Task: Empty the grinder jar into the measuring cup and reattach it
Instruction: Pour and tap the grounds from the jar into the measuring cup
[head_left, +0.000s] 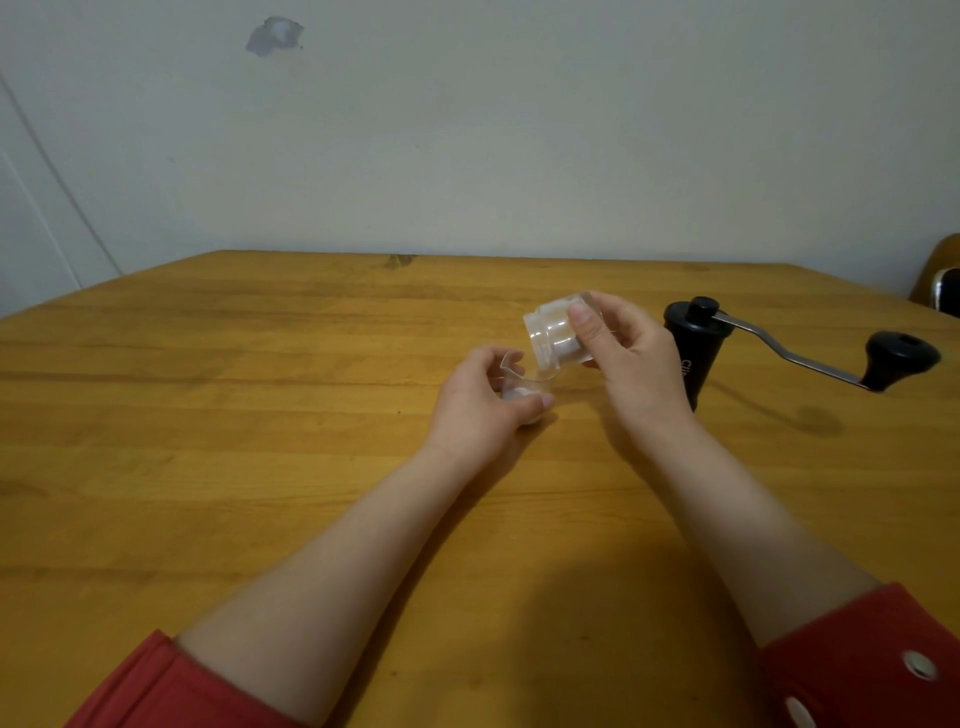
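Two bare hands are working close together near the middle of a wooden table (260, 415). The right hand (628, 358) is gripping the clear grinder jar (553, 335), with the thumb lying across the near side of the glass and the other fingers curling round behind it, mostly hidden. The jar is being held in the air, tipped over with its open threaded mouth pointing down and to the left, right above the rim of the measuring cup (519, 382); whether the two rims are touching is not clear. The left hand (483, 400) is wrapping round the small transparent cup from the left, its thumb pressing against the near wall and its fingers curving behind, and the cup is sitting low, at or just above the tabletop. Something pale and white is showing in the bottom of the cup; the jar itself is looking nearly clear. Just behind the right hand, the black grinder body (696, 348) is standing upright on the table, partly hidden by the wrist, with its metal crank arm (810, 361) reaching out to the right and ending in a black knob (901, 358). Red sleeves (862, 670) are sitting pushed back, leaving both forearms bare. A pale wall (467, 130) is rising behind the table's far edge.
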